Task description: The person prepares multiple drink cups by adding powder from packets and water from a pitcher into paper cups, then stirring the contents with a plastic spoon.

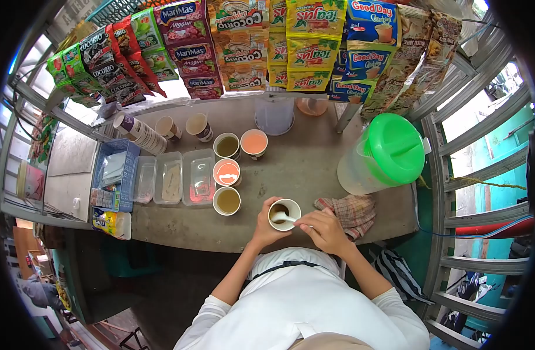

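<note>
My left hand [266, 224] grips the side of a white paper cup [292, 221] that holds a dark drink, at the counter's near edge. A white spoon [281, 217] stands in that cup, and my right hand [324, 230] holds its handle. Just left of the cup sits a cup of greenish drink [226, 200]. Behind it stand a cup of orange drink [226, 172], another greenish cup [226, 146] and a pink-orange cup [254, 142].
A big pitcher with a green lid [384, 154] stands on the right of the counter [302, 169], with a checked cloth [349, 211] beside my right hand. Clear plastic tubs [180, 178], a blue basket [113, 175] and stacked cups [142, 134] line the left. Drink sachets [250, 44] hang overhead.
</note>
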`<state>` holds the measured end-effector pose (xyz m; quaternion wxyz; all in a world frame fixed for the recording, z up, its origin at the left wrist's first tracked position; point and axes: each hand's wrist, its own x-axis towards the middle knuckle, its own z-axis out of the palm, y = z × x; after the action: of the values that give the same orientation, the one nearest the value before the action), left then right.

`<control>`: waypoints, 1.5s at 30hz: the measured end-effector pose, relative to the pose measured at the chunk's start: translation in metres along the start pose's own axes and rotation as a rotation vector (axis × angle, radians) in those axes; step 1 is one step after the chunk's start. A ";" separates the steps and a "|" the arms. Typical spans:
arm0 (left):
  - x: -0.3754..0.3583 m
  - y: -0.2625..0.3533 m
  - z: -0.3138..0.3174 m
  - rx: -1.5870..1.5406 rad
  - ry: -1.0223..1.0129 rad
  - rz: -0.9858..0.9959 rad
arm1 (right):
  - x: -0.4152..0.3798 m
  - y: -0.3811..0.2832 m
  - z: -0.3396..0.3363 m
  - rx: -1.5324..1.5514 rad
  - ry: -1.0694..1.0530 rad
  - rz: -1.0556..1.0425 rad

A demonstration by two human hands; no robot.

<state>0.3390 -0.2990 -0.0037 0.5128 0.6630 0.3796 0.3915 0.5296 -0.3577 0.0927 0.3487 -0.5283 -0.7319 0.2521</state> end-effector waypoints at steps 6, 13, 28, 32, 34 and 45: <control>0.002 0.004 -0.001 0.065 -0.025 0.050 | 0.002 0.002 0.000 -0.078 0.049 -0.038; 0.001 0.001 0.000 0.093 -0.038 0.051 | 0.005 -0.001 0.003 -0.183 0.079 -0.112; 0.001 -0.006 0.003 0.131 -0.035 0.055 | 0.001 -0.001 0.004 -0.164 0.053 -0.132; 0.001 -0.006 0.004 0.126 -0.046 0.073 | 0.001 0.000 0.004 -0.172 0.046 -0.139; 0.000 -0.005 0.004 0.113 -0.043 0.076 | 0.002 -0.001 0.005 -0.182 0.068 -0.136; 0.000 -0.007 0.006 0.091 -0.030 0.098 | 0.003 -0.003 0.006 -0.182 0.041 -0.149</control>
<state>0.3438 -0.3000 -0.0115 0.4681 0.7091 0.3563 0.3888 0.5223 -0.3563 0.0921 0.3319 -0.5067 -0.7819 0.1471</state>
